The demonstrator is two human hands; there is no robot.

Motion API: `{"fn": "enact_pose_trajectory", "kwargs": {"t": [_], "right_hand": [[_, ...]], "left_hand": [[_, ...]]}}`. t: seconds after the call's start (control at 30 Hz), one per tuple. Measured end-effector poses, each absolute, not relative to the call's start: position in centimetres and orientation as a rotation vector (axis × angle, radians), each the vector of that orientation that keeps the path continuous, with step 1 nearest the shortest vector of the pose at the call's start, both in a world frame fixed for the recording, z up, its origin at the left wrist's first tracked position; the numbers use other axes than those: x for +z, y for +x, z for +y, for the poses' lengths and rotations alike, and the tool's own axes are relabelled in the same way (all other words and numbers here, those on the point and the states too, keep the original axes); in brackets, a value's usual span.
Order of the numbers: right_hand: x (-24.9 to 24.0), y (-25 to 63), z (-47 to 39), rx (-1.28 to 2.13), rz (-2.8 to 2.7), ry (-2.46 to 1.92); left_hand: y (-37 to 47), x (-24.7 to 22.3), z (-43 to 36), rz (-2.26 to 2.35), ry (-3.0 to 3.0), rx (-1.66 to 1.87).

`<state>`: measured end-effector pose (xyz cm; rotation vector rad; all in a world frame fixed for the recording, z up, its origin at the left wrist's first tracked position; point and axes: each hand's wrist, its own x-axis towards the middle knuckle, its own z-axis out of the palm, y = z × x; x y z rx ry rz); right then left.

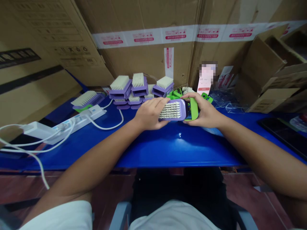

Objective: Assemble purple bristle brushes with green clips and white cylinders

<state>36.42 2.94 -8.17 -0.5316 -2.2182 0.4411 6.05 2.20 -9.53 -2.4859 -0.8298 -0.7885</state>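
Note:
My left hand [151, 112] is closed round the left end of a purple brush [173, 110], whose pale bristles face up toward the camera. At its right end is a green frame [194, 109], gripped by my right hand [203, 111] between thumb and fingers. The frame meets the brush end, with a dark gap between them; how far they overlap I cannot tell. Both hands are above the blue table [172, 150]. Behind them stand stacked purple brushes [137, 84] with pale bristles, and green parts [175, 93] lie just beyond the held brush.
At left are a white power strip [76, 123] with cables and one brush [85, 99]. Cardboard [144, 60] stands along the back, near a propped phone [205, 80]. Clear plastic [225, 99], an open carton [268, 73] and a black device [283, 132] are at right.

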Motion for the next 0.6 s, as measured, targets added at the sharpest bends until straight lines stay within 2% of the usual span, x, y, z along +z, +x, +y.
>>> {"fn": "enact_pose_trajectory", "kwargs": {"t": [0.6], "right_hand": [[-8.12, 35.96, 2.46, 0.496, -2.216, -0.629]], "left_hand": [[6.21, -9.62, 2.12, -0.847, -2.530, -0.794]]}}
